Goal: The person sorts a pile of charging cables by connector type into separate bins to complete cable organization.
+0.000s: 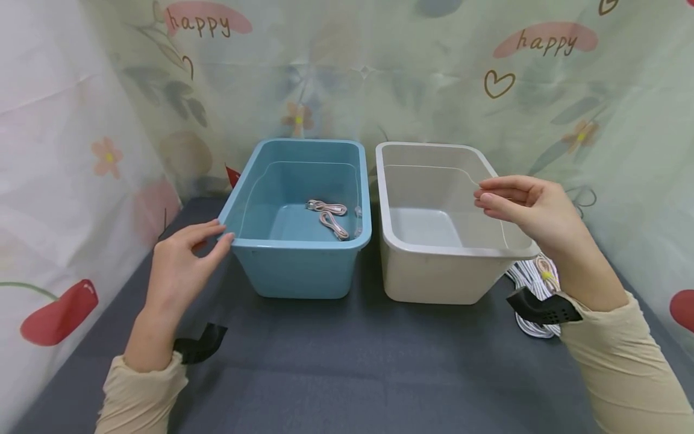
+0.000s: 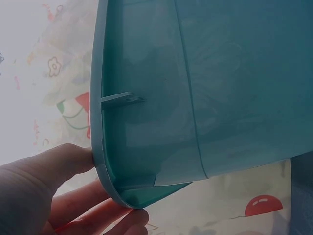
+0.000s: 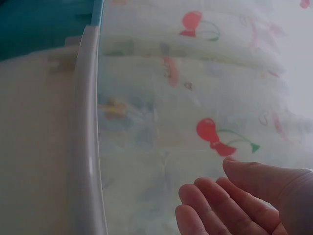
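Note:
A blue plastic bin (image 1: 295, 244) stands left of centre, with two bundled pinkish-white cables (image 1: 333, 224) on its floor. My left hand (image 1: 179, 259) holds the bin's near-left corner, thumb and fingertips on either side of the rim; the left wrist view shows this corner of the blue rim (image 2: 100, 161) close up. Beside the blue bin is a greyish-white bin (image 1: 441, 248) with a bare floor. My right hand (image 1: 526, 208) hovers around that bin's right rim, its fingers loosely bent and nothing between them. In the right wrist view the white rim (image 3: 88, 147) is apart from the fingertips.
Coiled white cables (image 1: 534, 295) lie on the dark tablecloth (image 1: 368, 374) to the right, partly behind my right wrist. A printed curtain (image 1: 336, 78) hangs behind the bins and along both sides.

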`<state>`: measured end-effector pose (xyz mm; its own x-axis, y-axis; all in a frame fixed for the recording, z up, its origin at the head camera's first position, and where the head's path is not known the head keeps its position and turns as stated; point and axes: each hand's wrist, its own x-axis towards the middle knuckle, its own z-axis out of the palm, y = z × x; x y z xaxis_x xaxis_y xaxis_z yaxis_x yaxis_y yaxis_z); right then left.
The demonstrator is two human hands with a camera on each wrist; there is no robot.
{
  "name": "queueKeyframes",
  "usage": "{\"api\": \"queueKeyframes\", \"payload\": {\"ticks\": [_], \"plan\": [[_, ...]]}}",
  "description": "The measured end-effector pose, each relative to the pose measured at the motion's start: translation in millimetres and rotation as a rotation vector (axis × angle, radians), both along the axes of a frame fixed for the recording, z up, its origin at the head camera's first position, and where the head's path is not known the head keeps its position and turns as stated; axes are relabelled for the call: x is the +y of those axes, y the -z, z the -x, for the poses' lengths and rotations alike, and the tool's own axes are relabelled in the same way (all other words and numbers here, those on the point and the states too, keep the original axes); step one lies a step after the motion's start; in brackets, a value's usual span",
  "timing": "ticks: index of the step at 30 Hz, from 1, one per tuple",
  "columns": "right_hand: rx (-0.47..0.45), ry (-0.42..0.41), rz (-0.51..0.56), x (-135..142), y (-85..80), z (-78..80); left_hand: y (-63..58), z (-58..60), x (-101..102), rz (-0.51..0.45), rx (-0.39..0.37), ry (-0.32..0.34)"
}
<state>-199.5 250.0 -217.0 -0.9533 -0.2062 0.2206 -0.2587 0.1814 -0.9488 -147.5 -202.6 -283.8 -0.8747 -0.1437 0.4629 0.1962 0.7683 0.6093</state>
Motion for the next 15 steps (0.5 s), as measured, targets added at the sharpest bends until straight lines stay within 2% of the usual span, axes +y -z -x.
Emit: {"api": "queueKeyframes", "payload": {"ticks": [6,15], "plan": [[0.024,0.009,0.168,28,15.0,-7.4,0.3,0.0,0,0.002,-0.009,-0.005],[0.087,0.116,0.283,70,39.3,-11.9,-0.1,-0.5,0,0.006,0.003,0.001]]}}
